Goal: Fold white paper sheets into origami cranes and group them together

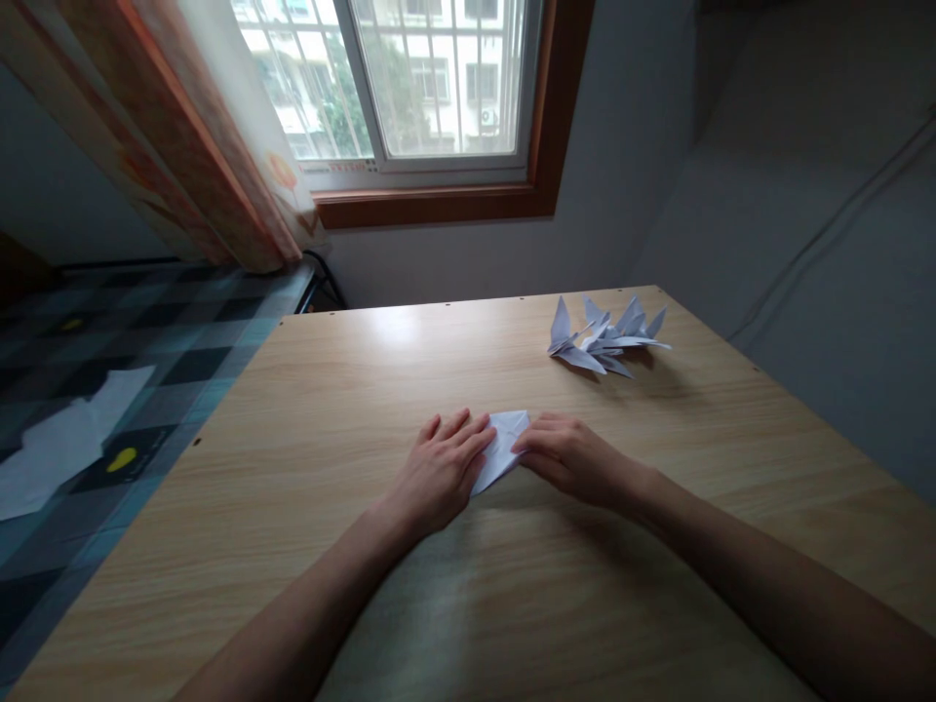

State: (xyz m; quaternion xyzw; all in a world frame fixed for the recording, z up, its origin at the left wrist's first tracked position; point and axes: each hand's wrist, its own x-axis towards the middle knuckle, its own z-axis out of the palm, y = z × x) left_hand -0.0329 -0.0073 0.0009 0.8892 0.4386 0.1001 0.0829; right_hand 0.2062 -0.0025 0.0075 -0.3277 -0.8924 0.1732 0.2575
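A small folded white paper lies flat on the wooden table. My left hand rests on the paper's left part with its fingers stretched out flat. My right hand touches the paper's right edge, fingers curled and pressed down on it. Both forearms reach in from the bottom of the view.
Several folded white paper cranes sit together at the far right of the table. A bed with a checked cover stands to the left, with white paper sheets on it. A window and curtain are beyond.
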